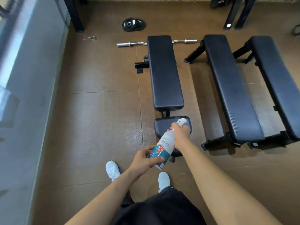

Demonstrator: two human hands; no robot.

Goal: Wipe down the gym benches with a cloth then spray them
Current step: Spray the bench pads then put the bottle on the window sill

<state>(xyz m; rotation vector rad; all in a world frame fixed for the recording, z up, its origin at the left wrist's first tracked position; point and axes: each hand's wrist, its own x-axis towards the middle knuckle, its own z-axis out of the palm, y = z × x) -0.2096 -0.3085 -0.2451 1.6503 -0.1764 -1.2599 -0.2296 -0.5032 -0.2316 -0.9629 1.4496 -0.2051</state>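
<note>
While the left hand (pixel 144 157) curls its fingers and thumb around the base of the spray bottle (pixel 164 146), the right hand (pixel 181 133) grips the neck at the white trigger head. This bottle hangs tilted above the small seat pad of the nearest bench (pixel 165 72). Two more benches (pixel 232 88) stand to the right, and a barbell (pixel 128 44) lies on the floor beyond.

Left arm: bare, reaching forward from lower left, wrist straight. Left hand (pixel 144 158): fingers and thumb curled round the lower end of the spray bottle (pixel 164 146). Right arm: bare, stretched forward from lower right, farther out than the left. Right hand (pixel 181 133): back upward, gripping the bottle's neck at the trigger head.
</note>
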